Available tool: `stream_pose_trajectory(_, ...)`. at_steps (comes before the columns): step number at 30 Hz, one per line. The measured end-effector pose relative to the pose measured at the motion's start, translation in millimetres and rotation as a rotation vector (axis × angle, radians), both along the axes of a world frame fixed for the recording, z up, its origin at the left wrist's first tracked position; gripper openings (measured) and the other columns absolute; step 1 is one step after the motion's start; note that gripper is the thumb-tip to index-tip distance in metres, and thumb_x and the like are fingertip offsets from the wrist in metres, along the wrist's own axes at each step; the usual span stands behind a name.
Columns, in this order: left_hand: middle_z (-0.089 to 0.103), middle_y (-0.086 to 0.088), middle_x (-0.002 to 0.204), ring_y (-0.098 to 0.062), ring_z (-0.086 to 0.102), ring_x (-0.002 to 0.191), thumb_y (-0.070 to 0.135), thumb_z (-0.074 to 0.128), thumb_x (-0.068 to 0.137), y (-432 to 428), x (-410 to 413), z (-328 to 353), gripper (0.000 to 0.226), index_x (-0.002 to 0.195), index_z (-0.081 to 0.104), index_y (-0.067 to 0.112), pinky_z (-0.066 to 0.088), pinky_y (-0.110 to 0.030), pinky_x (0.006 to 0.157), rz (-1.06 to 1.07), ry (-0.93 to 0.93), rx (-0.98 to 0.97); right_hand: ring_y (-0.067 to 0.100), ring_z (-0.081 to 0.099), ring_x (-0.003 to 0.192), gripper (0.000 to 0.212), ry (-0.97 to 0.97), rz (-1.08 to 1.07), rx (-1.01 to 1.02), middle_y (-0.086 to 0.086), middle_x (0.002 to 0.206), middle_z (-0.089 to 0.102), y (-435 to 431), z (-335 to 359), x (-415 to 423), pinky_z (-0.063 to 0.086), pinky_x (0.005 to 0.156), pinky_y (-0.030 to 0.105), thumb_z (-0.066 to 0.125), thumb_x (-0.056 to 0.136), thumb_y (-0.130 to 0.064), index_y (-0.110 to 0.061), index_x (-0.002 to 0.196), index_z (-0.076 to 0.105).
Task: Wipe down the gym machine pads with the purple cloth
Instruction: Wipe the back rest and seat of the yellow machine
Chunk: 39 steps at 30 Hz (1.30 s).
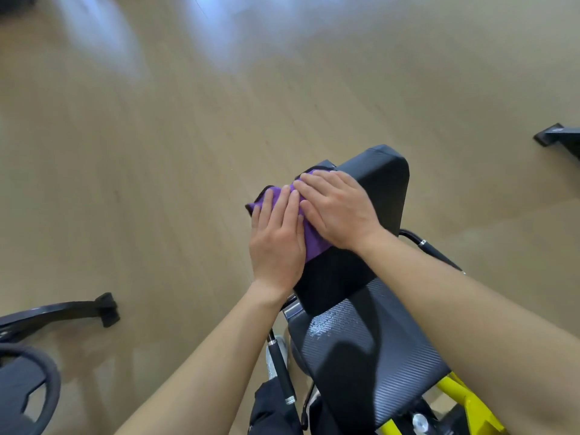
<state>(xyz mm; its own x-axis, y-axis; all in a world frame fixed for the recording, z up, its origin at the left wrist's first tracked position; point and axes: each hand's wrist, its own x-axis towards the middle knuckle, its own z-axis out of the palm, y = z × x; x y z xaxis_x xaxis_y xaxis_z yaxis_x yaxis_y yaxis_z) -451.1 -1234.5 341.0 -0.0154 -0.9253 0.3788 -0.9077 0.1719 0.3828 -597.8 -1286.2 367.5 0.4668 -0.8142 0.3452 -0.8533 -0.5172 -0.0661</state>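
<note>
I see two black pads: the far pad [373, 196] and the near pad [370, 350]. One cloth [309, 243] lies on the left edge of the far pad. My left hand [277, 243] and right hand [337, 207] press flat on it, fingers stretched, gripping nothing.

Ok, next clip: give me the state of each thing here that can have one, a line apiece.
purple cloth: bunched, pressed onto the left edge of the upper pad, one corner hanging past it.
upper pad: partly covered by the cloth and both hands.
lower pad: uncovered, shiny patch near its top, possibly damp.
left hand: flat, fingers extended, on the cloth.
right hand: flat, fingers spread, on the cloth.
</note>
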Motion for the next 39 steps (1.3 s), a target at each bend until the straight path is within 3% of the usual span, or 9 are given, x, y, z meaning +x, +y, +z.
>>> stream_pose_trajectory(6, 0.061, -0.002, 0.139, -0.023, 0.054, 0.129, 0.031, 0.030, 0.106, -62, -49, 35, 0.042, 0.134, 0.057, 0.015, 0.046, -0.040, 0.100, -0.260, -0.093, 0.263, 0.024, 0.051, 0.133, 0.059, -0.016, -0.149, 0.293, 0.003, 0.141, 0.061, -32, 16, -57, 0.033, 0.114, 0.039, 0.019, 0.102, -0.040, -0.018, 0.135, 0.062)
stream_pose_trajectory(10, 0.073, -0.009, 0.106, -0.033, 0.066, 0.099, 0.030, 0.035, 0.105, -85, -85, 74, 0.032, 0.117, 0.065, 0.024, 0.046, -0.038, 0.078, -0.189, 0.009, 0.332, 0.021, 0.042, 0.142, 0.048, -0.268, -0.270, 0.483, 0.006, 0.147, 0.056, -46, 28, -83, 0.029, 0.118, 0.036, 0.030, 0.103, -0.035, -0.022, 0.133, 0.065)
stream_pose_trajectory(14, 0.076, -0.002, 0.098, -0.020, 0.068, 0.096, 0.016, 0.046, 0.101, -73, -133, 102, 0.028, 0.104, 0.074, 0.017, 0.053, -0.033, 0.090, -0.121, 0.782, 0.384, 0.010, 0.062, 0.117, 0.043, -0.960, -0.504, 0.492, -0.009, 0.121, 0.071, -18, 46, -90, 0.048, 0.101, 0.037, 0.037, 0.096, -0.042, -0.030, 0.120, 0.070)
stream_pose_trajectory(19, 0.064, -0.012, 0.095, -0.024, 0.062, 0.096, 0.009, 0.051, 0.094, -25, -176, 85, 0.014, 0.096, 0.065, 0.006, 0.048, -0.038, 0.099, -0.100, 1.770, 0.998, 0.020, 0.066, 0.114, 0.059, -1.577, -0.719, 0.590, 0.009, 0.123, 0.069, 35, 21, -101, 0.052, 0.103, 0.041, 0.062, 0.083, -0.045, -0.009, 0.129, 0.060)
stream_pose_trajectory(21, 0.060, -0.003, 0.089, -0.018, 0.058, 0.092, 0.018, 0.054, 0.094, 2, -170, 69, 0.009, 0.092, 0.062, 0.014, 0.048, -0.030, 0.088, -0.148, 1.585, 1.142, 0.027, 0.071, 0.099, 0.037, -1.737, -0.758, 0.766, 0.017, 0.108, 0.071, 59, -6, -112, 0.059, 0.090, 0.042, 0.057, 0.093, -0.022, 0.003, 0.120, 0.063)
stream_pose_trajectory(25, 0.070, 0.012, 0.100, -0.008, 0.061, 0.100, 0.018, 0.053, 0.093, 48, -141, 38, 0.021, 0.096, 0.070, 0.029, 0.047, -0.027, 0.094, -0.193, 0.638, 0.879, 0.017, 0.071, 0.060, 0.027, -1.668, -0.800, 1.178, 0.011, 0.078, 0.069, 106, -28, -111, 0.056, 0.053, 0.026, 0.049, 0.106, -0.020, -0.004, 0.096, 0.068)
stream_pose_trajectory(29, 0.069, 0.020, 0.099, 0.002, 0.064, 0.088, 0.018, 0.054, 0.091, 83, -113, 22, 0.025, 0.101, 0.072, 0.031, 0.054, -0.023, 0.082, -0.091, 0.549, 0.736, 0.015, 0.065, 0.060, 0.040, -1.549, -0.816, 1.230, 0.006, 0.069, 0.068, 127, -34, -94, 0.054, 0.057, 0.027, 0.047, 0.107, -0.030, -0.010, 0.081, 0.071)
stream_pose_trajectory(34, 0.054, 0.013, 0.118, -0.005, 0.057, 0.098, 0.026, 0.061, 0.090, 108, -110, 3, 0.031, 0.121, 0.063, 0.030, 0.048, -0.019, 0.080, -0.217, 0.303, 0.720, 0.016, 0.063, 0.055, 0.037, -1.830, -0.959, 1.237, 0.004, 0.065, 0.064, 151, -44, -77, 0.051, 0.053, 0.027, 0.048, 0.104, -0.032, -0.010, 0.078, 0.063)
stream_pose_trajectory(39, 0.068, 0.011, 0.094, -0.007, 0.062, 0.084, 0.009, 0.057, 0.087, 107, -101, -7, 0.022, 0.096, 0.068, 0.026, 0.047, -0.024, 0.070, -0.089, 0.344, 0.725, 0.030, 0.064, 0.081, 0.023, -2.122, -0.630, 1.322, 0.019, 0.093, 0.064, 180, -64, -72, 0.058, 0.073, 0.039, 0.036, 0.085, -0.007, -0.003, 0.096, 0.056)
